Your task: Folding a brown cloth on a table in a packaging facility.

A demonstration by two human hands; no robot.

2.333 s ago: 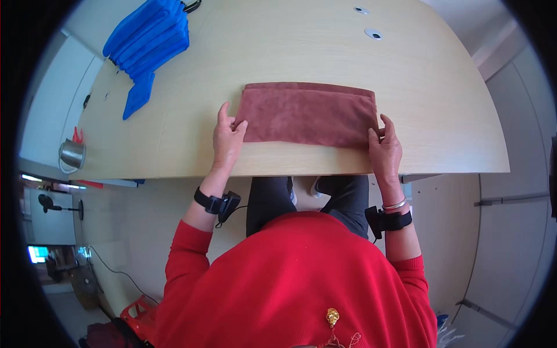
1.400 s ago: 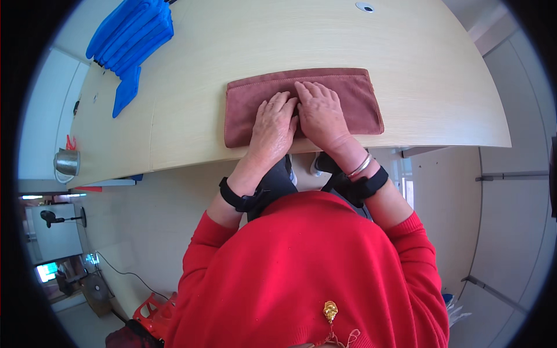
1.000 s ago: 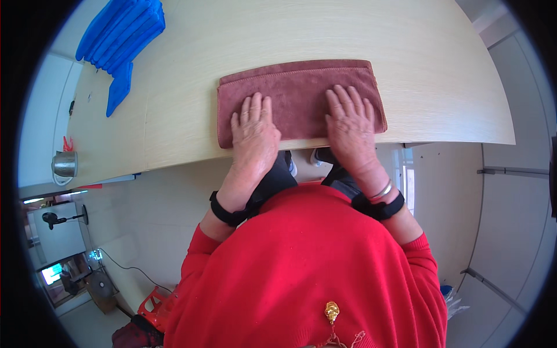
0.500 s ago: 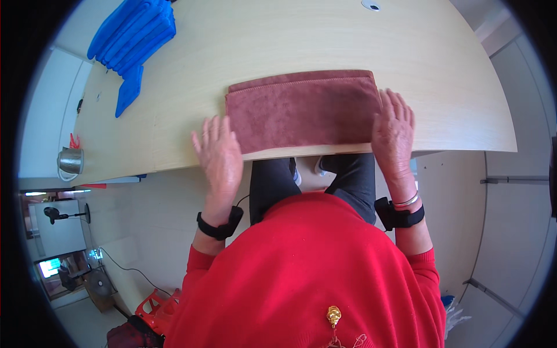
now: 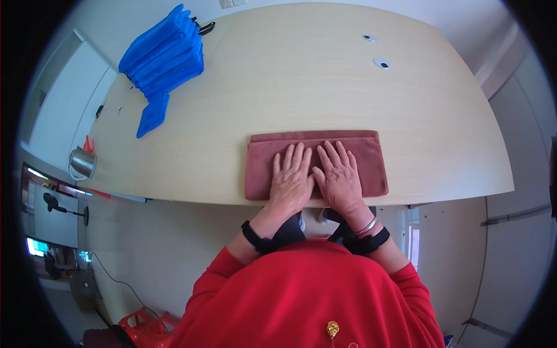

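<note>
A folded reddish-brown towel [image 5: 371, 156] lies flat on the pale wooden table [image 5: 325, 87], close to its near edge. My left hand [image 5: 292, 178] rests palm down on the towel's middle, fingers spread. My right hand [image 5: 338, 177] lies flat right beside it, thumb almost touching the left one. Both hands press on the cloth and hold nothing. Black bands sit on both wrists, and red sleeves cover my forearms.
A stack of folded blue cloths [image 5: 165, 55] sits at the table's far left, with one blue piece [image 5: 152, 115] lying loose in front of it. Two small round inserts [image 5: 381, 62] are set in the far tabletop. A metal cup [image 5: 83, 162] stands left of the table.
My hands were at the towel's two ends half a second ago. They have come together onto its middle and lie flat side by side.
</note>
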